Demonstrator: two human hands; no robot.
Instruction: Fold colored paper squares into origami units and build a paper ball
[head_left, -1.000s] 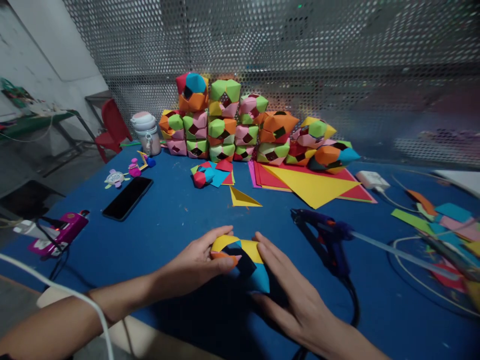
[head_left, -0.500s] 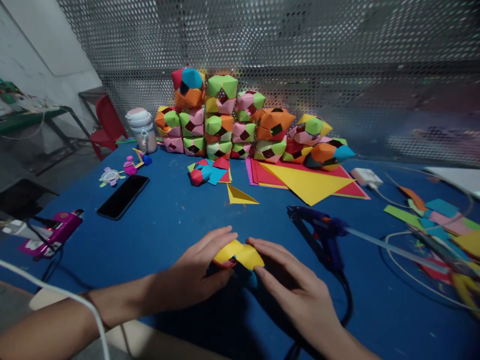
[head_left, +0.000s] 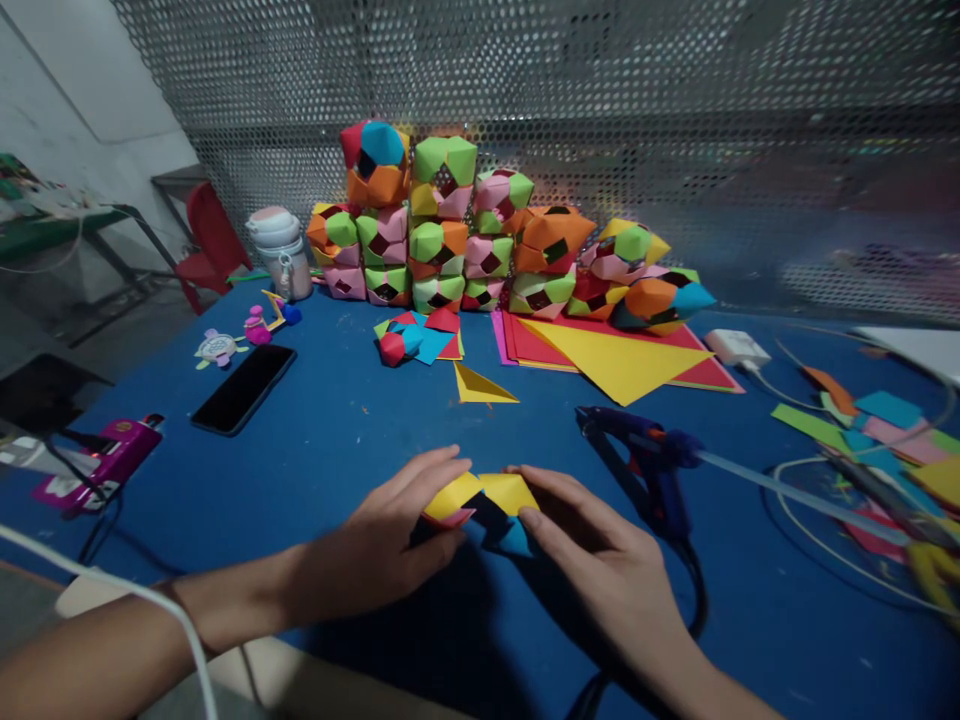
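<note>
Between my two hands is a folded paper piece [head_left: 507, 492] with yellow on top, blue at the lower right and some red or pink at the left. My left hand [head_left: 409, 525] pinches its left end between thumb and fingers. The right end is gripped by my right hand [head_left: 592, 540], thumb in front and fingers behind. A dark gap shows in the middle of the piece. Just beyond my hands lies a yellow folded paper triangle [head_left: 484, 385]. To the right of my right hand rests a blue glue gun [head_left: 660, 460] with a clear glue stick in its back.
Folded paper balls [head_left: 439, 250] are stacked against the perforated metal panel. Before them lie coloured sheets [head_left: 622, 360] and small paper pieces [head_left: 427, 338]. A phone [head_left: 244, 390] and purple power strip [head_left: 105, 465] are at left; paper scraps [head_left: 885, 430] and a cable lie right.
The paper piece has turned and opened slightly between my hands, so its middle gap and blue part show more. Both hands still hold it. The view has shifted a little.
</note>
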